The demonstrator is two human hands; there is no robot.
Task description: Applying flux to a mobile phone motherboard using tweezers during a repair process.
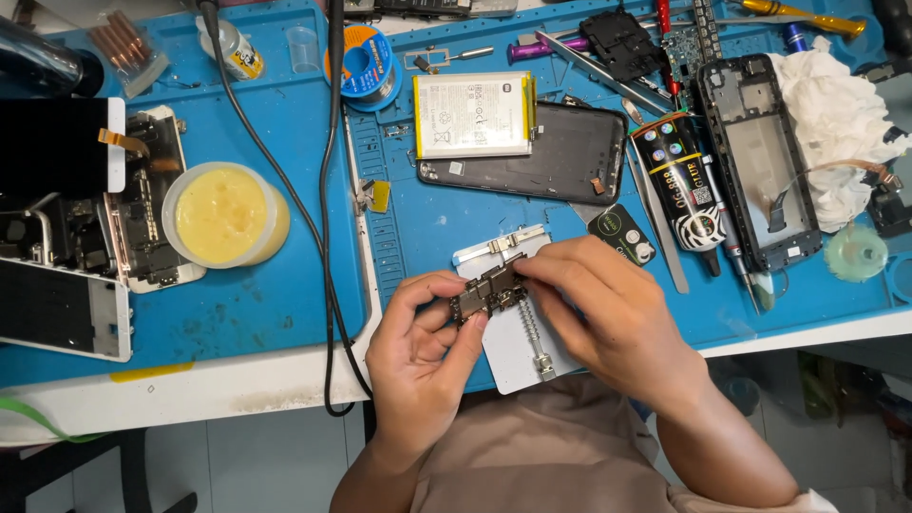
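Over the cluttered blue tabletop (285, 304), we see both hands, left (418, 347) and right (603, 309), close together, pinching one small circuit board (487, 290).

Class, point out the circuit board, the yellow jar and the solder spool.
Circuit board (487, 290), head view: its middle.
Yellow jar (224, 214), head view: its contents.
Solder spool (364, 65), head view: its hub.
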